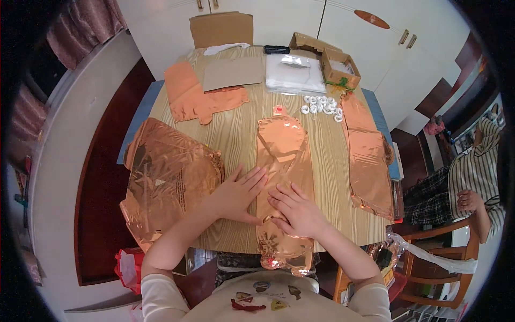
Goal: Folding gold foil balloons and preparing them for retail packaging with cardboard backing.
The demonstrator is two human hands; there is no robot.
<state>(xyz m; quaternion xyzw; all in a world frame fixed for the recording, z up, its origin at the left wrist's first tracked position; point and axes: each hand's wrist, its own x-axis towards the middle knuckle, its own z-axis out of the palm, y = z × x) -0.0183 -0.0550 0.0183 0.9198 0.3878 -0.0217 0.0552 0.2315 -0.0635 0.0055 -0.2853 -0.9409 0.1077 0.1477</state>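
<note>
A flat, uninflated copper-coloured foil balloon (282, 140) lies lengthwise in front of me, folded into a long strip. Its near end hangs over the table's edge. My left hand (240, 194) rests with spread fingers at the strip's left side, fingertips on the foil. On the strip's middle lies my right hand (298, 212), fingers stretched out and pressing the foil. Neither hand grips anything. To the left is a wide stack of similar copper foil (170, 174). Another folded copper foil piece (370, 155) lies along the right edge.
Toward the back are more copper foil (183, 91), a grey-brown card sheet (233, 74), clear plastic bags (295, 76), coiled white ribbons (322, 104), a small cardboard box (341, 70) and a black object (276, 49). Another person (472, 177) stands right, beside a wooden chair (437, 257).
</note>
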